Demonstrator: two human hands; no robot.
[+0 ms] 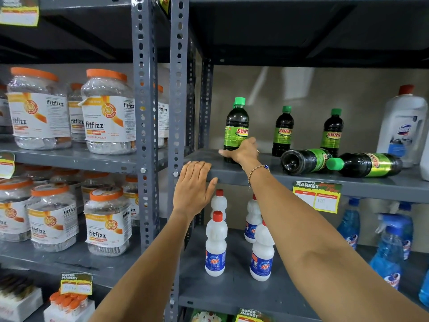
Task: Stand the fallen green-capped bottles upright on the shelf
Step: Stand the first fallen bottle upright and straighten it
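Two fallen green-capped bottles lie on the grey shelf (209,156), to the right of my right hand (243,153). The nearer fallen bottle (306,160) rests on its side with its base turned toward me and its long axis running back and to the right. The farther fallen bottle (369,167) lies just beside it, long axis roughly along the shelf, green cap pointing left and close to the nearer one's label end.

My right hand is wrapped around the lower body of an upright bottle (236,131) at the left end of the row, fingers closed on it, base on the shelf. Two more upright bottles (284,133) stand behind the fallen pair.

My left hand (193,184) lies flat, fingers extended, on the front edge of the shelf, gripping nothing.

Judgement: the right hand is the nearer hand to both fallen bottles. The next move calls for a release, then a reach rightward to the nearer fallen bottle. Its base faces me, so the grasp should cross the body and pivot the cap end upward. The neighbouring bottle may roll if nudged.
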